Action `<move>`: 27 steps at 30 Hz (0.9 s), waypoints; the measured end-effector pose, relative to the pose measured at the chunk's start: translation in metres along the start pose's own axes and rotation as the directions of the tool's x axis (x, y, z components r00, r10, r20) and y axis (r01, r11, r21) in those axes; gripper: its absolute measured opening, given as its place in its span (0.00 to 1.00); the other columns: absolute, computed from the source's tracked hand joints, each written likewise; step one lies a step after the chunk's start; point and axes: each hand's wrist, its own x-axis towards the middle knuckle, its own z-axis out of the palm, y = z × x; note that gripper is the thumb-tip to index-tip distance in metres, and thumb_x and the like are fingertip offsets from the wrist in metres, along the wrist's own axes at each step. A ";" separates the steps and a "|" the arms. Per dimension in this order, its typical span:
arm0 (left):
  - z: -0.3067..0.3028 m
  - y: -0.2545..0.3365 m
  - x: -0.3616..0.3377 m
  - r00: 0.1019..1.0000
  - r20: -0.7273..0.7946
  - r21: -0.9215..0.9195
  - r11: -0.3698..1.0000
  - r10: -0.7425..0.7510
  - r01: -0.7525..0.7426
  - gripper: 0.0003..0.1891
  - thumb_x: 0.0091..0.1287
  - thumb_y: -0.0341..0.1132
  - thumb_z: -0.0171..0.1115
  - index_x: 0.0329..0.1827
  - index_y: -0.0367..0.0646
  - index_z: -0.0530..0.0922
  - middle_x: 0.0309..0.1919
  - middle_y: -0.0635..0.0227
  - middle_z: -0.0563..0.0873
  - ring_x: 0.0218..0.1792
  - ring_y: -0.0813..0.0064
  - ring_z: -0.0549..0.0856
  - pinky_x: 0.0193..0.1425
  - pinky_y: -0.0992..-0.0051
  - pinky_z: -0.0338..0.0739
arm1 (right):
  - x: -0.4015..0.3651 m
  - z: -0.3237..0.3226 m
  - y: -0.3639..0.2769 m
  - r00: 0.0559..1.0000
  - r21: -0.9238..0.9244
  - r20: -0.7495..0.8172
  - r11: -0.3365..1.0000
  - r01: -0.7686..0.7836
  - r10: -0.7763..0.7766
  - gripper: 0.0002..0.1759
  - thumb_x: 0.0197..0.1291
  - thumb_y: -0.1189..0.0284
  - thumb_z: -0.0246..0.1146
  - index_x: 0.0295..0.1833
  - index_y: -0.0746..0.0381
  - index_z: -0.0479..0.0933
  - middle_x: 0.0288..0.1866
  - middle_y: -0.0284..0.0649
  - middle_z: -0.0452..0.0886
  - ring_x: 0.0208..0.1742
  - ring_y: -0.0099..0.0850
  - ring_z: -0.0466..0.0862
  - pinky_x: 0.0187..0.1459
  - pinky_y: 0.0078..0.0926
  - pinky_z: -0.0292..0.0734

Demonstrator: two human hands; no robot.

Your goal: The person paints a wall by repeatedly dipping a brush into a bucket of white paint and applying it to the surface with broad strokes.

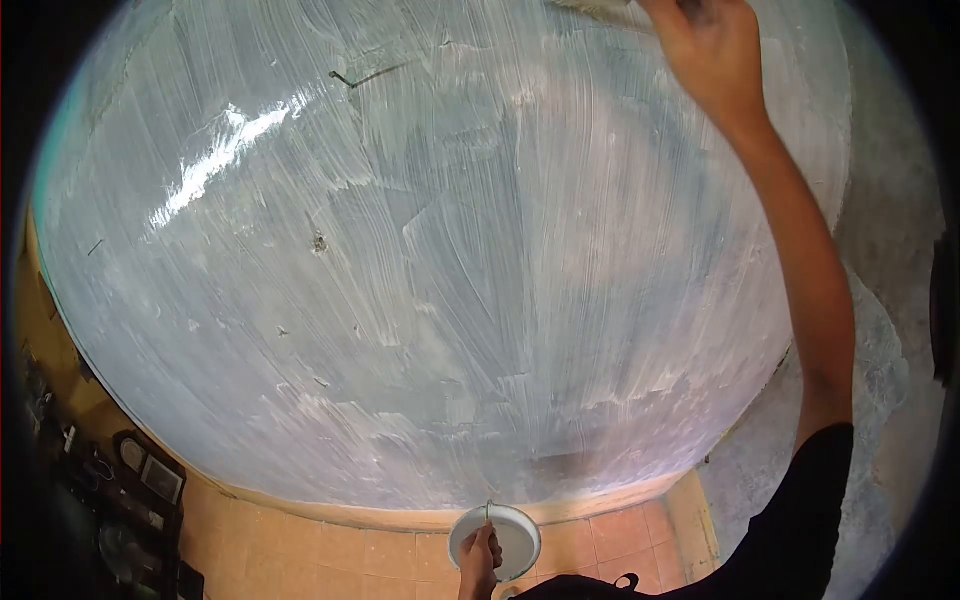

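Note:
My right hand is raised high at the top edge, closed around a wide brush, of which only the lower edge shows against the wall. In front of me is the wall, coated in streaky, wet-looking greyish-white paint with a bright glare at upper left. Low in the view, my left hand grips the handle of a round bucket. Pale liquid fills part of the bucket. A thin dark hook-like piece and a small hole mark the wall.
Orange floor tiles run along the foot of the wall. At lower left stand dark, cluttered items, hard to make out. Rough grey wall surface lies to the right, beyond my arm.

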 end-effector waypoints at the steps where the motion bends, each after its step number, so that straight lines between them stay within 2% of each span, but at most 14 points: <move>1: 0.000 0.001 0.000 1.000 -0.002 -0.004 1.000 0.000 0.000 0.12 0.74 0.38 0.55 0.30 0.46 0.73 0.15 0.84 0.62 0.12 0.90 0.57 0.14 0.82 0.46 | -0.012 0.008 0.003 0.984 -0.004 -0.065 0.986 0.166 -0.166 0.05 0.67 0.77 0.62 0.38 0.67 0.76 0.34 0.34 0.79 0.37 0.20 0.77 0.39 0.21 0.73; 2: 0.000 0.002 0.000 1.000 -0.011 -0.001 1.000 0.003 -0.003 0.12 0.74 0.39 0.55 0.30 0.46 0.73 0.15 0.84 0.62 0.12 0.90 0.57 0.14 0.82 0.46 | -0.026 0.013 0.005 0.959 -0.061 0.011 0.957 0.285 -0.285 0.03 0.64 0.76 0.65 0.42 0.63 0.79 0.39 0.36 0.83 0.44 0.26 0.82 0.44 0.24 0.79; 3: -0.001 0.003 0.000 1.000 -0.021 0.003 1.000 0.005 -0.005 0.13 0.74 0.39 0.55 0.30 0.46 0.73 0.15 0.84 0.61 0.12 0.90 0.57 0.14 0.82 0.46 | -0.042 0.017 0.004 0.915 -0.109 0.094 0.909 0.402 -0.393 0.08 0.61 0.74 0.68 0.45 0.59 0.82 0.44 0.37 0.87 0.50 0.32 0.87 0.49 0.27 0.85; 6: -0.002 0.004 -0.001 1.000 -0.015 -0.006 1.000 0.008 -0.008 0.12 0.74 0.39 0.55 0.30 0.46 0.72 0.15 0.84 0.61 0.12 0.90 0.57 0.14 0.82 0.46 | -0.110 0.053 -0.026 0.929 -0.126 0.216 0.936 0.330 -0.299 0.10 0.53 0.77 0.70 0.41 0.56 0.80 0.49 0.36 0.85 0.51 0.33 0.87 0.52 0.30 0.87; 7: -0.003 0.003 -0.001 1.000 -0.011 0.001 1.000 0.002 -0.002 0.12 0.74 0.39 0.55 0.30 0.46 0.72 0.15 0.84 0.61 0.12 0.90 0.57 0.14 0.82 0.46 | -0.134 0.061 -0.031 0.917 -0.138 0.265 0.930 0.341 -0.298 0.10 0.53 0.77 0.69 0.40 0.56 0.79 0.50 0.34 0.84 0.53 0.32 0.86 0.55 0.29 0.87; 8: -0.005 0.002 0.000 1.000 -0.013 -0.004 1.000 0.007 -0.007 0.12 0.74 0.39 0.55 0.30 0.46 0.72 0.15 0.83 0.61 0.12 0.89 0.57 0.14 0.81 0.46 | -0.154 0.073 -0.035 0.885 -0.213 0.268 0.872 0.441 -0.381 0.10 0.52 0.76 0.69 0.38 0.56 0.77 0.49 0.34 0.83 0.55 0.32 0.85 0.56 0.28 0.87; 10: -0.008 0.002 0.000 1.000 -0.012 0.001 1.000 0.005 -0.005 0.12 0.74 0.39 0.56 0.30 0.46 0.72 0.15 0.83 0.61 0.12 0.89 0.58 0.14 0.81 0.46 | -0.199 0.084 -0.050 0.876 -0.211 0.293 0.868 0.450 -0.383 0.11 0.51 0.74 0.70 0.37 0.56 0.74 0.43 0.33 0.80 0.56 0.35 0.84 0.61 0.32 0.84; 13: -0.013 -0.001 -0.003 1.000 -0.026 -0.006 1.000 0.006 -0.006 0.12 0.73 0.39 0.56 0.31 0.45 0.72 0.15 0.83 0.60 0.12 0.89 0.57 0.14 0.81 0.46 | -0.272 0.092 -0.079 0.865 -0.180 0.360 0.884 0.432 -0.349 0.13 0.55 0.67 0.70 0.39 0.57 0.73 0.46 0.34 0.77 0.58 0.37 0.83 0.71 0.40 0.74; 14: -0.015 -0.001 -0.004 1.000 -0.023 -0.020 1.000 0.007 -0.007 0.13 0.73 0.39 0.56 0.30 0.46 0.72 0.15 0.83 0.61 0.12 0.89 0.57 0.15 0.81 0.47 | -0.295 0.093 -0.091 0.874 -0.134 0.352 0.907 0.400 -0.334 0.12 0.55 0.80 0.69 0.39 0.59 0.72 0.44 0.35 0.79 0.52 0.38 0.86 0.62 0.38 0.82; 15: -0.016 -0.002 -0.005 1.000 -0.018 -0.034 0.999 0.008 -0.008 0.13 0.74 0.39 0.56 0.29 0.46 0.72 0.15 0.83 0.61 0.12 0.89 0.58 0.15 0.80 0.47 | -0.331 0.098 -0.099 0.855 -0.145 0.390 0.894 0.423 -0.342 0.12 0.56 0.79 0.68 0.41 0.58 0.71 0.45 0.35 0.77 0.53 0.38 0.85 0.62 0.37 0.81; 22: -0.027 -0.001 -0.015 0.999 -0.043 -0.027 1.000 0.009 -0.010 0.13 0.74 0.38 0.55 0.29 0.46 0.72 0.14 0.83 0.60 0.12 0.89 0.58 0.15 0.80 0.47 | -0.488 0.098 -0.194 0.870 0.073 0.463 0.985 0.154 -0.170 0.13 0.53 0.77 0.70 0.42 0.61 0.74 0.46 0.38 0.78 0.57 0.40 0.83 0.60 0.37 0.84; 24: -0.032 -0.002 -0.013 0.999 -0.039 -0.020 1.000 0.012 -0.013 0.13 0.74 0.38 0.55 0.28 0.46 0.72 0.14 0.83 0.60 0.12 0.89 0.58 0.15 0.80 0.47 | -0.499 0.094 -0.208 0.836 0.169 0.547 0.973 -0.159 0.042 0.13 0.53 0.80 0.68 0.43 0.60 0.75 0.47 0.38 0.79 0.57 0.39 0.83 0.60 0.35 0.84; 25: -0.035 -0.003 -0.013 0.999 -0.034 -0.022 0.999 0.022 -0.022 0.13 0.74 0.38 0.55 0.28 0.46 0.72 0.14 0.83 0.60 0.12 0.89 0.58 0.15 0.80 0.47 | -0.499 0.095 -0.214 0.838 0.168 0.544 0.974 -0.149 0.034 0.13 0.53 0.80 0.68 0.43 0.60 0.75 0.47 0.38 0.79 0.57 0.39 0.83 0.60 0.35 0.84; 27: -0.039 -0.007 -0.010 0.999 -0.047 -0.016 1.000 -0.002 0.002 0.13 0.74 0.38 0.55 0.29 0.46 0.72 0.15 0.83 0.60 0.12 0.89 0.57 0.14 0.81 0.47 | -0.492 0.096 -0.212 0.750 0.252 0.622 0.848 -0.465 0.226 0.15 0.54 0.83 0.66 0.46 0.59 0.75 0.43 0.36 0.81 0.49 0.36 0.86 0.51 0.31 0.87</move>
